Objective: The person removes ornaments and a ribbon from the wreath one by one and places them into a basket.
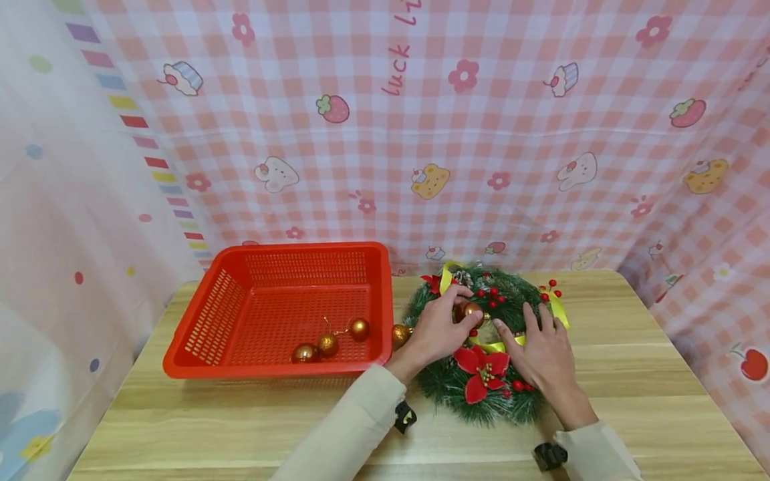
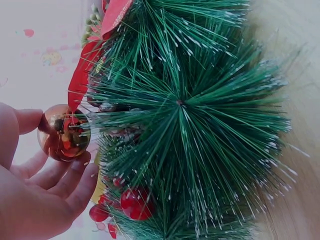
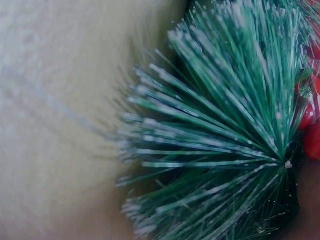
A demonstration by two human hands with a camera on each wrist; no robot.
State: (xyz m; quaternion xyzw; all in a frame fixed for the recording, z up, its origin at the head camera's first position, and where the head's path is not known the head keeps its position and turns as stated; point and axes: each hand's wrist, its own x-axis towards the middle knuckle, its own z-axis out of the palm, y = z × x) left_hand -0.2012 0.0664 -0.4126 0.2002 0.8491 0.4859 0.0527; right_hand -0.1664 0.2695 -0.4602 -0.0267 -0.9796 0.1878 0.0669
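Observation:
My left hand (image 1: 438,329) pinches a shiny copper-gold bauble (image 1: 472,310) between thumb and fingers, over the middle of a green Christmas wreath (image 1: 517,290). In the left wrist view the same bauble (image 2: 62,134) sits among the curled fingers, beside frosted pine needles (image 2: 200,130). My right hand (image 1: 546,354) lies over the wreath's right side, its fingers spread and holding nothing. The wreath bears a red poinsettia (image 1: 481,371), red berries (image 1: 494,296) and yellow ribbon (image 1: 559,312). Needles (image 3: 215,140) fill much of the right wrist view, where the right hand's fingers are hidden.
A red plastic basket (image 1: 277,371) stands left of the wreath, with a smooth bauble (image 1: 305,353), a glittery one (image 1: 327,343) and another gold one (image 1: 359,328) inside. Between basket and wreath lies a glittery bauble (image 1: 400,335). A checked curtain (image 1: 373,147) hangs behind the wooden table (image 1: 631,374).

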